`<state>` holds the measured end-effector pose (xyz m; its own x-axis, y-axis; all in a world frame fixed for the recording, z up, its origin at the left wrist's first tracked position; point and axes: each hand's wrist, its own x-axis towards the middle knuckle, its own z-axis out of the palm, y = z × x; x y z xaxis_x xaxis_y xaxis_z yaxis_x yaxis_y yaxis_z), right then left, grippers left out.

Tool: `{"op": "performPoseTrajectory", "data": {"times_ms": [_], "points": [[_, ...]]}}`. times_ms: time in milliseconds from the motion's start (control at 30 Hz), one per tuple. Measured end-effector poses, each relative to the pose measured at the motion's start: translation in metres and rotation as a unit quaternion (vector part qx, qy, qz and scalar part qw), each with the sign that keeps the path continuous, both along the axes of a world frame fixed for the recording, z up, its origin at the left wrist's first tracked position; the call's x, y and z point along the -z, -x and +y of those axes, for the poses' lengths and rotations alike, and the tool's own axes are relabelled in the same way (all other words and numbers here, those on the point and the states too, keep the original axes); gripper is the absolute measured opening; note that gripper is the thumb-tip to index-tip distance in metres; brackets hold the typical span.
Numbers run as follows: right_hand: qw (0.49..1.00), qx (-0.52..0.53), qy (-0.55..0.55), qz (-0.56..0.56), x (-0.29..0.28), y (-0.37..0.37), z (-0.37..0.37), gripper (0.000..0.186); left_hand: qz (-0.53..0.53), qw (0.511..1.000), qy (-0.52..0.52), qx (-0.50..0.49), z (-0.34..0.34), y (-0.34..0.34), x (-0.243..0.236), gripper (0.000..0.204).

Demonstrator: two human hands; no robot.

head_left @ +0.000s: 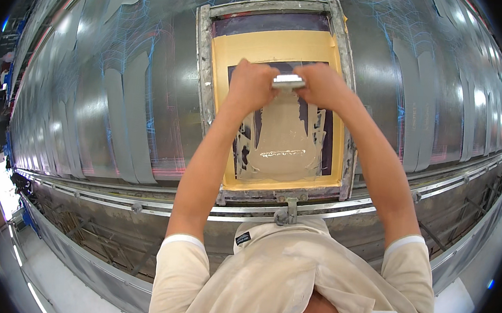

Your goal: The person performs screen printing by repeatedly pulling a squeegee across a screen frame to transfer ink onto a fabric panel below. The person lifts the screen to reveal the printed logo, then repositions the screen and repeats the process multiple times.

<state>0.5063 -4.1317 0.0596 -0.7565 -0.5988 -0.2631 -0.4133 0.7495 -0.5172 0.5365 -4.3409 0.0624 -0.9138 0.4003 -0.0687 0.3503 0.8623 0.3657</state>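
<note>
Shiny metallic bar (289, 81), rough-surfaced frame (203, 66), glossy wet-looking paste (287, 133), matt cloth shirt (290, 264).

A shiny table (177, 87) bears a framed screen (205, 66) and grey pieces (136, 119).

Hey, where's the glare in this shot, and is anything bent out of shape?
Head view: white glare spots on the grey table, a bright highlight on the held bar; same view: fisheye bows the metal rail, corners go black.

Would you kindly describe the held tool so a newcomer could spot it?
On the long grey table lies a frame lined with yellow tape. Over it, the left hand and right hand hold a silvery bar, brighter than the beige paste.
</note>
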Motion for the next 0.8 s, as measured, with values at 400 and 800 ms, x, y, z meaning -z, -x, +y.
{"op": "performPoseTrajectory", "data": {"times_ms": [400, 800], "points": [[0.970, 0.205, 0.123, 0.050, -0.003, -0.113, 0.063, 0.050, -0.003, 0.999, -0.036, -0.016, 0.012, -0.163, -0.006, 0.034], [0.854, 0.493, 0.158, 0.054, 0.071, -0.090, 0.121, 0.034, 0.084, 0.996, -0.031, 0.003, 0.031, -0.270, -0.003, 0.042]]}}
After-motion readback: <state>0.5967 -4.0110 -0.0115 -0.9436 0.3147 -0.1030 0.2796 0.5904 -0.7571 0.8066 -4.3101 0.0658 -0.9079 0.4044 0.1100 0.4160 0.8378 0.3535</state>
